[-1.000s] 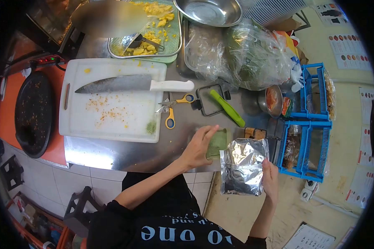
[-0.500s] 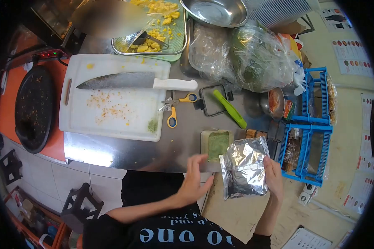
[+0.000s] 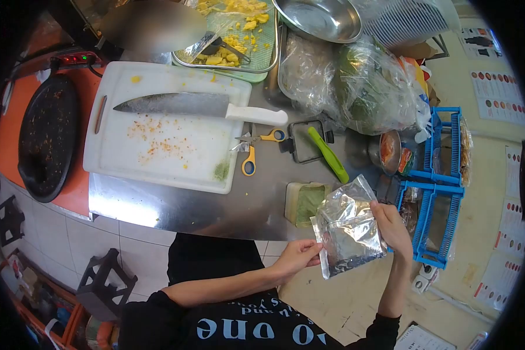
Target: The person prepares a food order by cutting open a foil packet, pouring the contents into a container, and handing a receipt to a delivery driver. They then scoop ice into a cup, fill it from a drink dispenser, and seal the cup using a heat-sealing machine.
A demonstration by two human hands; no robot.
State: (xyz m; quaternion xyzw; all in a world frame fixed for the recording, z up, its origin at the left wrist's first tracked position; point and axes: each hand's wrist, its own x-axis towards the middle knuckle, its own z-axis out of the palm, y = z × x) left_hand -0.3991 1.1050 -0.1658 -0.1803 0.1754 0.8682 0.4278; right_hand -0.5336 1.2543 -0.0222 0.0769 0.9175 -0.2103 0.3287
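My right hand point(image 3: 392, 228) grips a silver foil pouch point(image 3: 351, 228) by its right edge and holds it tilted over the counter's front edge. At the pouch's left edge, my left hand point(image 3: 297, 256) pinches the foil between thumb and fingertips. Just behind the pouch, partly covered by it, a square container point(image 3: 307, 204) of green powder stands on the counter. A container lid point(image 3: 307, 142) with dark clips lies farther back, and a bright green-handled tool point(image 3: 328, 155) rests across it.
Left of the lid are yellow-handled scissors point(image 3: 252, 153) and a white cutting board point(image 3: 186, 166) bearing a large knife point(image 3: 198, 107). Blue racks point(image 3: 430, 204) stand at the right. Behind are a metal bowl point(image 3: 321, 20), a plastic-wrapped green bundle point(image 3: 367, 87) and a tray point(image 3: 262, 61) of yellow pieces.
My left hand has moved from open beside the pouch to pinching its left edge. The pouch has turned and shifted slightly right. The camera view has shifted a little.
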